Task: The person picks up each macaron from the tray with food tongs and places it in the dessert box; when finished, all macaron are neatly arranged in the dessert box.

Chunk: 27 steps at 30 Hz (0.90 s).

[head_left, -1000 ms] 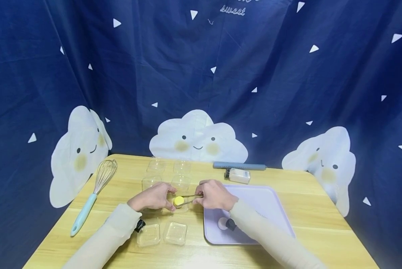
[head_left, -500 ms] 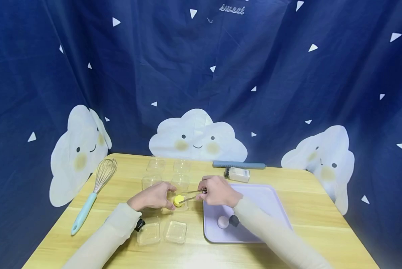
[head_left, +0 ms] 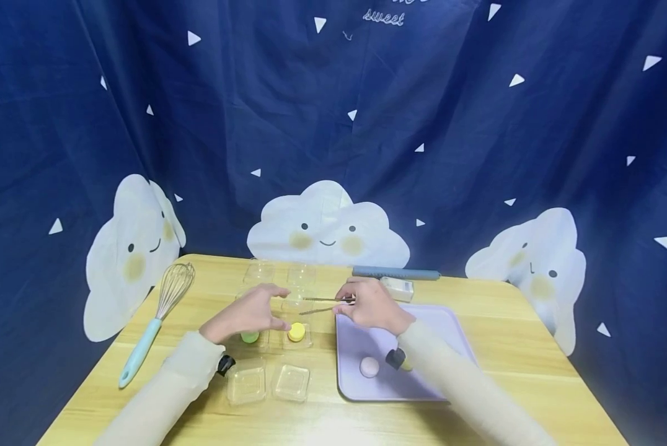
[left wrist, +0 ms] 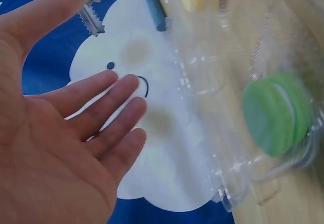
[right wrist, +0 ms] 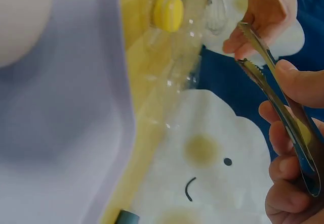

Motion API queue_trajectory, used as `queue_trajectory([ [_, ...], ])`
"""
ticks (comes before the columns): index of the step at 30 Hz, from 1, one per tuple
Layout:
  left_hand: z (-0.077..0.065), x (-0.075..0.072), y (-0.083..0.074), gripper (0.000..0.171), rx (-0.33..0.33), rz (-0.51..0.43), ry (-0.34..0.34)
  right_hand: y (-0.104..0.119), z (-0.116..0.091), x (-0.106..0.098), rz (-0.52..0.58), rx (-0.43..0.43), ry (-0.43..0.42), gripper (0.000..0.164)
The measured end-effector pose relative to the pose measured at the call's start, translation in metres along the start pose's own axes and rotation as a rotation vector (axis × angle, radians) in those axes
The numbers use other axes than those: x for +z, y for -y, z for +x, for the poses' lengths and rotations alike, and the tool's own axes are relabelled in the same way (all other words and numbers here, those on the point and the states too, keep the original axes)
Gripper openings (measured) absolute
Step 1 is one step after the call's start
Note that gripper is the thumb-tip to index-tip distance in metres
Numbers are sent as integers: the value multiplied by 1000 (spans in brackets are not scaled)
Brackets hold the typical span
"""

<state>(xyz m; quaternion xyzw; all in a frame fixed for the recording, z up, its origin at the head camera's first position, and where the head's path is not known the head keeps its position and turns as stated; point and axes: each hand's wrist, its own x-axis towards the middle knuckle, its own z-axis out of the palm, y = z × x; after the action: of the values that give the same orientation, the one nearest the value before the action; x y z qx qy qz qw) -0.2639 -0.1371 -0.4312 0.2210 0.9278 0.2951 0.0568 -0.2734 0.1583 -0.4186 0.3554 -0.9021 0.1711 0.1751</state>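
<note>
My right hand (head_left: 375, 305) holds metal tongs (right wrist: 276, 97) above the tray's left edge. Their serrated tips stand apart with nothing between them. A yellow macaron (head_left: 296, 332) sits in one compartment of a clear plastic container (head_left: 305, 344). In the compartment to its left lies a green macaron (left wrist: 276, 114), partly covered by my left hand (head_left: 250, 314) in the head view. That hand is raised over the container, its fingers extended and thumb spread, holding nothing. On the purple tray (head_left: 450, 328) rests a pale pink macaron (head_left: 369, 367).
Clear lids (head_left: 292, 383) lie on the near side of the table, and more clear compartments (head_left: 260, 272) stand farther back. A whisk (head_left: 155, 328) is at the left. A white bottle (head_left: 401, 289) and a blue bar-shaped object (head_left: 395, 272) lie behind the tray.
The tongs have come off the yellow macaron, opened, and moved up and right with my right hand. My left hand has let go of the container's side and lifted, uncovering part of the green macaron.
</note>
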Motion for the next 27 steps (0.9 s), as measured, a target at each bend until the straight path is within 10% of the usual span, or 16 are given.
queue_trajectory([
  [11, -32, -16, 0, 74, 70, -94, -190, -6, -7, -28, 57, 91, -149, 18],
  [27, -110, -13, 7, 77, -3, -112, -149, -33, -61, -45, 134, 385, -134, 16],
])
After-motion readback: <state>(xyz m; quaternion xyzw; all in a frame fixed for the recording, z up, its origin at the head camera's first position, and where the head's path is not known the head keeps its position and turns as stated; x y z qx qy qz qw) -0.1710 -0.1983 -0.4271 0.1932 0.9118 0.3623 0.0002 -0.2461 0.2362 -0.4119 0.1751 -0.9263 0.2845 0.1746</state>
